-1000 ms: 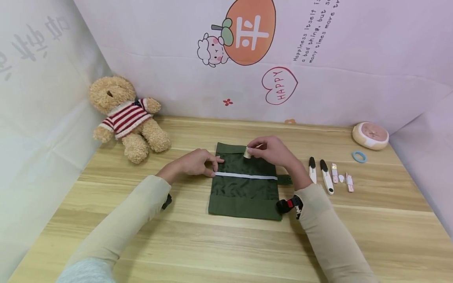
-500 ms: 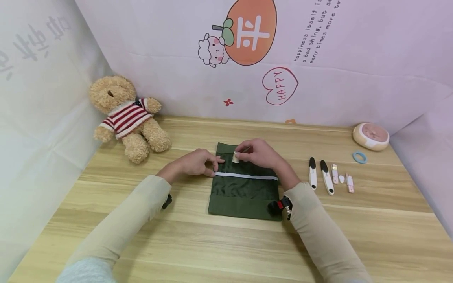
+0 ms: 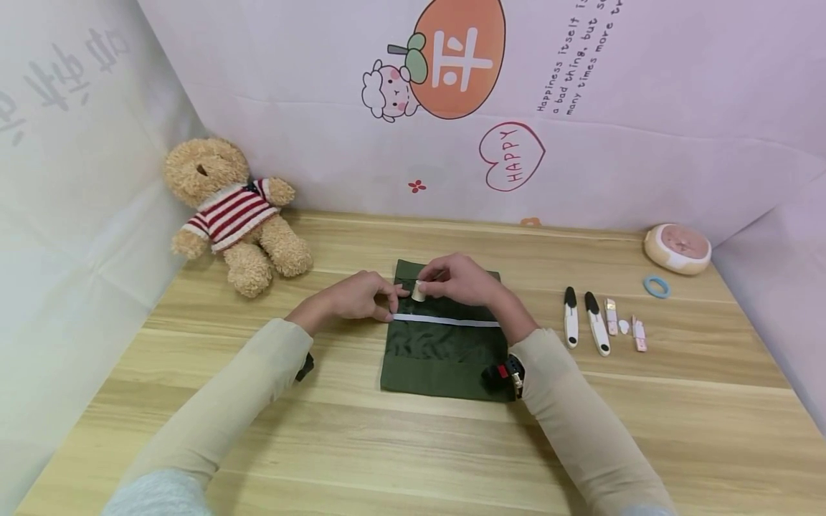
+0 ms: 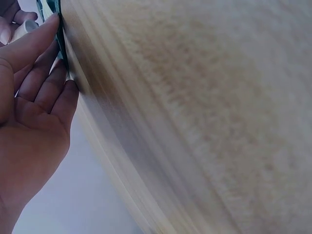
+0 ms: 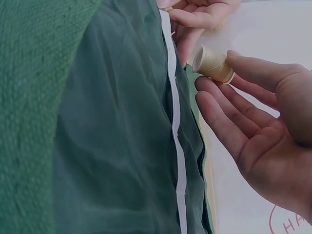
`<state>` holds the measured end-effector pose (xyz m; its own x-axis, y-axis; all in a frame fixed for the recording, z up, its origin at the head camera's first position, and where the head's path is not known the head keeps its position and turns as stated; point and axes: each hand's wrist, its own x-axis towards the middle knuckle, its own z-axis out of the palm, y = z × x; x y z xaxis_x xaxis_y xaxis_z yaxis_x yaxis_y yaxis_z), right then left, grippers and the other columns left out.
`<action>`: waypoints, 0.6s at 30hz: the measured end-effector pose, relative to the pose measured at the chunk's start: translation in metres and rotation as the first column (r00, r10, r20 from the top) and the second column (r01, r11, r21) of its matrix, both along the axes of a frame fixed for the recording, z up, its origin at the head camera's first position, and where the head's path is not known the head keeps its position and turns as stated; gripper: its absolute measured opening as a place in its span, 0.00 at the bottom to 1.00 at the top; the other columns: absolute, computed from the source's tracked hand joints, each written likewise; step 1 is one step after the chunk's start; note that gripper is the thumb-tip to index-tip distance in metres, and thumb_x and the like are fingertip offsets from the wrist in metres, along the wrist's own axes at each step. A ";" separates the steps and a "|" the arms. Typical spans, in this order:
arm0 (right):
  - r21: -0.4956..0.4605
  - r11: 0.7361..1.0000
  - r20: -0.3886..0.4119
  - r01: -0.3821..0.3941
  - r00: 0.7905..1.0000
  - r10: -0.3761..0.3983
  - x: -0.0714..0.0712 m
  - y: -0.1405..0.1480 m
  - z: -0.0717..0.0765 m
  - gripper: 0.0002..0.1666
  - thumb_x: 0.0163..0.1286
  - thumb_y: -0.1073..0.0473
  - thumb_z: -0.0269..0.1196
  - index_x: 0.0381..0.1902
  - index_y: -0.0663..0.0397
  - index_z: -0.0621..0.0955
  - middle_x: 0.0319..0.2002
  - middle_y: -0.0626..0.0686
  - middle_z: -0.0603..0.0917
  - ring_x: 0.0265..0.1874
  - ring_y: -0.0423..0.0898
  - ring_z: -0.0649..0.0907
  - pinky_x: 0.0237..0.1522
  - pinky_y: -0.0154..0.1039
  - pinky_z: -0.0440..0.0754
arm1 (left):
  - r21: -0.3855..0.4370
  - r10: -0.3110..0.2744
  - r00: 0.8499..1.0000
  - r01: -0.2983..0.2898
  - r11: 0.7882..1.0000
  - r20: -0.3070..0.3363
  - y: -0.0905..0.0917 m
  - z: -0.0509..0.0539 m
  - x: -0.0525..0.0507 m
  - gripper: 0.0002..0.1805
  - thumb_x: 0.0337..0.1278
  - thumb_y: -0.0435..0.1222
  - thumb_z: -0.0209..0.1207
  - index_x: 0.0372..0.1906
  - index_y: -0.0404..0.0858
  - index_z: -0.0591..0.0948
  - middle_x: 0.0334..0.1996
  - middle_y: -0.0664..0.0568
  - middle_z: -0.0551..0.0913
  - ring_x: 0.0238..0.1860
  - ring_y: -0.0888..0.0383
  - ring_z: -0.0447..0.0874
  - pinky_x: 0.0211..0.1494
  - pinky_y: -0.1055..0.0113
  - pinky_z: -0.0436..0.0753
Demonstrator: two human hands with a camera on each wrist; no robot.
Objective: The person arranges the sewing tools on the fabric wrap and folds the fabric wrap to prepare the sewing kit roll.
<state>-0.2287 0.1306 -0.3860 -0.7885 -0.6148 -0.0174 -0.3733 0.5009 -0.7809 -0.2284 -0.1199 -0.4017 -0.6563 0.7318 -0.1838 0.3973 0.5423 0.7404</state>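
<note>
A dark green fabric roll-up pouch [image 3: 445, 376] lies unfolded on the table, a white elastic band [image 3: 452, 320] running across its middle. My right hand [image 3: 461, 279] pinches a spool of cream thread [image 5: 213, 64] between thumb and fingers, over the pouch's upper left part. At the pouch's left edge, my left hand [image 3: 355, 295] pinches the fabric by the end of the elastic band. In the left wrist view its thumb and fingers meet at the green edge, and part of the spool [image 4: 25, 30] shows behind them.
Two white thread snips [image 3: 596, 324] with black tips lie right of the pouch, beside small pink-and-white packets [image 3: 611, 317] and a small white piece. A blue ring [image 3: 657, 287] and a round plush-like item [image 3: 677, 248] sit farther back. A teddy bear [image 3: 235, 215] leans at back left.
My right hand has carried the spool leftward and slightly nearer over the pouch, towards my left hand. The left hand stays at the pouch's edge.
</note>
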 end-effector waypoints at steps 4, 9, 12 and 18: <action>-0.001 1.000 0.004 -0.030 1.000 0.030 -0.001 -0.003 -0.003 0.15 0.74 0.60 0.65 0.52 0.66 0.85 0.43 0.56 0.88 0.39 0.52 0.87 0.41 0.45 0.84 | -0.009 0.007 1.000 -0.007 1.000 -0.002 0.000 0.000 0.001 0.07 0.60 0.30 0.69 0.30 0.44 0.84 0.65 0.47 0.78 0.72 0.49 0.69 0.71 0.54 0.68; 0.006 0.998 0.032 -0.066 0.997 0.066 -0.001 -0.007 -0.002 0.14 0.73 0.61 0.65 0.51 0.64 0.85 0.43 0.56 0.88 0.43 0.51 0.87 0.46 0.46 0.84 | -0.017 0.009 1.000 -0.009 1.000 -0.002 0.000 0.001 0.002 0.06 0.62 0.29 0.68 0.30 0.42 0.86 0.64 0.46 0.79 0.70 0.51 0.71 0.68 0.56 0.72; -0.001 0.997 0.063 -0.079 0.995 0.079 -0.002 -0.008 -0.002 0.13 0.72 0.61 0.65 0.51 0.64 0.85 0.44 0.57 0.87 0.45 0.52 0.86 0.47 0.46 0.84 | -0.024 0.004 1.000 -0.004 1.000 -0.019 0.000 0.002 0.002 0.06 0.62 0.29 0.67 0.31 0.41 0.86 0.62 0.47 0.81 0.70 0.51 0.72 0.65 0.57 0.74; -0.023 0.996 0.091 -0.090 0.992 0.091 -0.004 -0.012 -0.003 0.13 0.72 0.62 0.66 0.50 0.64 0.85 0.44 0.57 0.87 0.45 0.52 0.86 0.47 0.45 0.84 | -0.032 -0.017 0.999 0.015 0.999 -0.047 0.000 0.002 0.001 0.04 0.64 0.30 0.66 0.33 0.40 0.86 0.63 0.45 0.80 0.71 0.50 0.70 0.69 0.55 0.71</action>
